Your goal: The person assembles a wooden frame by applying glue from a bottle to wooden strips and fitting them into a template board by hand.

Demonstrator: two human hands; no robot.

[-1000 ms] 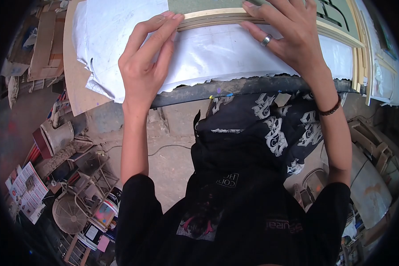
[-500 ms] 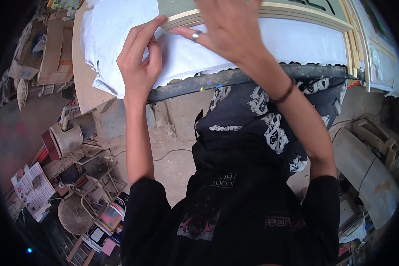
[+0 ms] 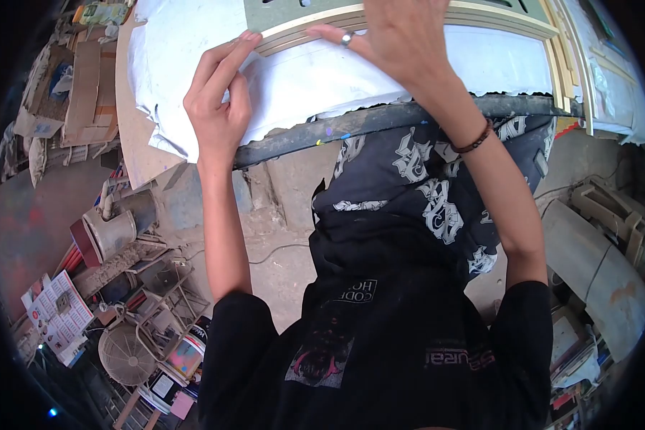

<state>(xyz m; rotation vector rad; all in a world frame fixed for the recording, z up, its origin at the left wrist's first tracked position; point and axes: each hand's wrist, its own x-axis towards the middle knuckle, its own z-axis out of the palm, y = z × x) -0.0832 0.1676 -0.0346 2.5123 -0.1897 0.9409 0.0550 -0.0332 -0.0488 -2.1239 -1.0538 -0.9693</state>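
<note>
Pale wooden strips (image 3: 498, 20), stacked side by side, run along the lower edge of a grey-green panel (image 3: 272, 14) with dark cut-outs. Both lie on white paper (image 3: 322, 79) on the table. My left hand (image 3: 218, 107) is at the left end of the strips, fingertips touching the corner, fingers stretched out and thumb bent. Lying over the middle of the strips is my right hand (image 3: 408, 43), wearing a ring, its thumb stretched left along them. Its other fingers go past the top of the view, and what they touch is hidden.
The table's dark front edge (image 3: 308, 140) is close to my body. More wooden strips (image 3: 562, 64) stand at the right. Cardboard boxes (image 3: 89, 93) are at the far left. Below are a round fan guard (image 3: 127, 355), metal frames and a curved metal sheet (image 3: 595, 272).
My right hand has slid to the right along the strips, its thumb now farther from my left hand. My left hand stays at the strips' left end.
</note>
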